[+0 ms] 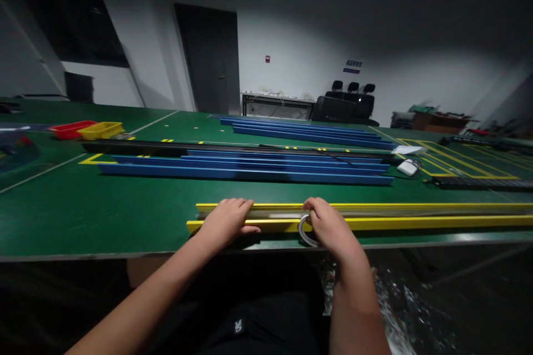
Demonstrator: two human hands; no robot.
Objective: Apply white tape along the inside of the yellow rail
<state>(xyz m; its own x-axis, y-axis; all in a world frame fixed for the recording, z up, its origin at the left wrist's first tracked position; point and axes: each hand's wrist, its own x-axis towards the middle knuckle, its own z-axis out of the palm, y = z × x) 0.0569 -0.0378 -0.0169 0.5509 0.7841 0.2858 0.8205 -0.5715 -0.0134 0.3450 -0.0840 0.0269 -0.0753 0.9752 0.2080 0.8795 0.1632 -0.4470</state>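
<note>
Yellow rail (391,224) lay lengthwise along the near edge of the green table (125,205), its left end just left of the left hand and its right end beyond my camera view. That position, I judged, kept it within easy reach of both hands. I had the left hand (228,219) across the rail near that end: fingers pressed together over the far edge, thumb along the near one, a grip suited to steadying it. I had the right hand (328,224) farther along, fingers curled at the far edge, with a white ring (300,232), apparently a tape roll, upright beside the palm. I could not tell which fingers pinched the ring. Held there, it probably stayed close to the channel between the edges. Blue rails (245,172) lay farther back, well apart, presumably leaving elbow room.
</note>
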